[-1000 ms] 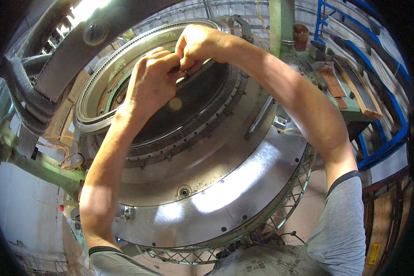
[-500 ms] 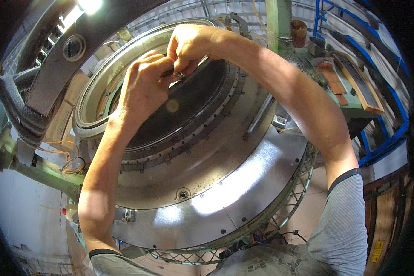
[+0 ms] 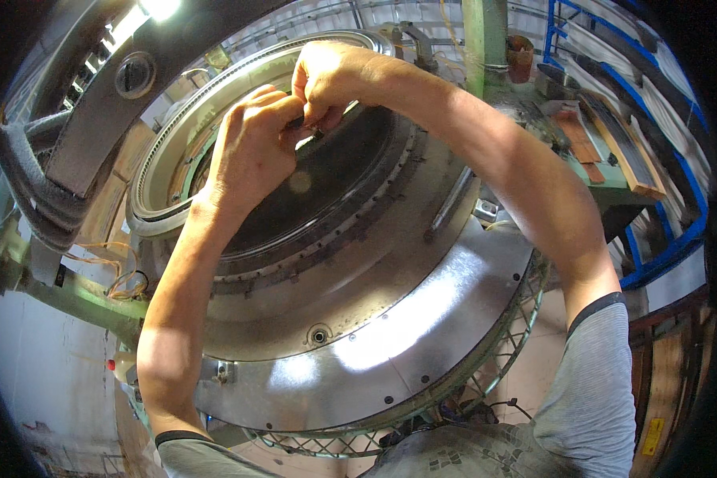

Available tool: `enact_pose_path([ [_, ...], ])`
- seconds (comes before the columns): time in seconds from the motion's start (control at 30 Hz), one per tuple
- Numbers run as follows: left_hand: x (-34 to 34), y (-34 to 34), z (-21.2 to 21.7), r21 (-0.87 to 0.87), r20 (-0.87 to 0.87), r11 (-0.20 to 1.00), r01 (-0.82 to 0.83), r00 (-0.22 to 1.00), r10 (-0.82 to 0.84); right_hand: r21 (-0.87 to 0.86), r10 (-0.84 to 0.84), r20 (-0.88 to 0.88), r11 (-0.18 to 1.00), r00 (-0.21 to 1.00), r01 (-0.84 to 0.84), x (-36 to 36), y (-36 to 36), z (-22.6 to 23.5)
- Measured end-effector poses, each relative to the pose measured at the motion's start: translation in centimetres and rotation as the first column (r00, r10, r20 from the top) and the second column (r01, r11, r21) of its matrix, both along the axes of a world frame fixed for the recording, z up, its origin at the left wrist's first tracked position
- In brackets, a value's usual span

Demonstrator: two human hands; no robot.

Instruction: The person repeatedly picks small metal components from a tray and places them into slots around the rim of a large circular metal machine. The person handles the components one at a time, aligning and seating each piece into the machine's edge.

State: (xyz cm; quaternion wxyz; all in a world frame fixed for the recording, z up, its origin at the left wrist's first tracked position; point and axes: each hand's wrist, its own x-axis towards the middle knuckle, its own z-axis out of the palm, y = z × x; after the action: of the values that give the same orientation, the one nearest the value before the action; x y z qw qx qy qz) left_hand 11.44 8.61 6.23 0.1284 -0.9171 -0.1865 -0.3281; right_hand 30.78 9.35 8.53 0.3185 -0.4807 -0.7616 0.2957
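Note:
Both my hands meet over the near side of the open centre of a large round metal casing (image 3: 295, 323). My left hand (image 3: 255, 139) is closed, its thumb and fingers bent toward the right hand. Close against it, my right hand (image 3: 327, 84) is closed too, wrist bent and fingers pointing down. Something small and dark shows between the fingertips, too hidden to name. Behind the hands runs a pale toothed ring (image 3: 163, 151), the casing's upper rim. Small holes line the inner flange below.
A green bench (image 3: 609, 171) at the right bears a wood-framed strip (image 3: 621, 143), reddish-brown pieces (image 3: 573, 135) and a dark round tin (image 3: 556, 81). Behind it stands a blue metal frame (image 3: 677, 227). A green post (image 3: 486, 48) rises at the back. Orange cords (image 3: 115, 271) hang at left.
Both hands stay together at nearly the same spot. The left hand has shifted very slightly to the right; the view has moved a little.

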Motion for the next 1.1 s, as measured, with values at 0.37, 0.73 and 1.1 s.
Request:
enact_pose_path([
  [0.37, 0.1, -0.1, 0.1, -0.013, 0.055, 0.999, 0.033, 0.998, -0.033, 0.023, 0.006, -0.066, 1.000, 0.998, -0.004, 0.6, 0.3, -0.7],
  [0.73, -0.2, 0.3, -0.1, -0.070, 0.035, 0.997, -0.020, 0.999, 0.022, 0.111, -0.024, -0.005, 0.994, 1.000, 0.024, 0.4, -0.3, -0.7],
  [1.1, -0.3, 0.4, -0.3, -0.044, 0.076, 0.999, -0.009, 0.997, 0.012, 0.465, -0.284, 0.143, 0.865, 0.948, 0.189, -1.2, -2.4, -1.0],
])
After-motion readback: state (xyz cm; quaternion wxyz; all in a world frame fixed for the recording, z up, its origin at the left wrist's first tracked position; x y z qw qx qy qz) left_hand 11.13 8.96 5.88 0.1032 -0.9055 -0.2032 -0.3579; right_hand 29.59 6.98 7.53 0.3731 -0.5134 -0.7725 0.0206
